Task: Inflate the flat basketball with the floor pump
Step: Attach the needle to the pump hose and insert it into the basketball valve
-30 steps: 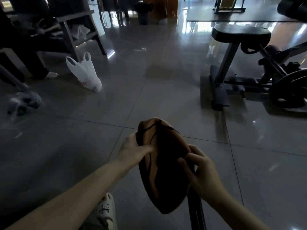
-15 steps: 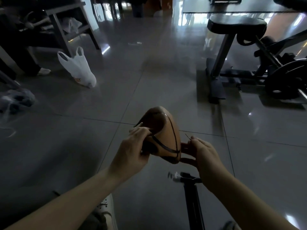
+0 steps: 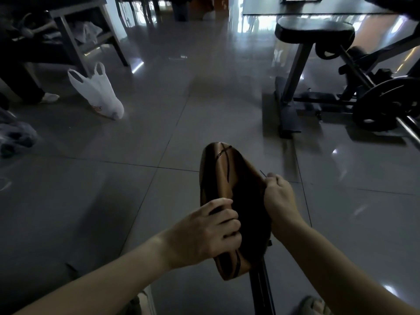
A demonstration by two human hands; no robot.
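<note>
Basketball point(image 3: 229, 201) is sitting flat & caved in, held edge-up in mid-air over the floor point(image 3: 113, 201), right in front of the person, btw both hands. L hand point(image 3: 204, 235) is gripping its lower left edge, grip closed w/ fingers curled over the fold. R hand point(image 3: 279, 201) is resting against the right edge, grip pinching a thin dark needle point(image 3: 263, 173) that's poking up past the fingertips; can't tell if it's touching the ball. Pump shaft point(image 3: 261, 289), black, is running down from under the ball to the bottom edge. A shoe point(image 3: 314, 305) is showing just right of it. Further out: white plastic bag point(image 3: 97, 94) is lying on the tiles far left; black gym machine point(image 3: 314, 28) w/ padded seat & weight plate point(image 3: 386, 105) is standing far right.
</note>
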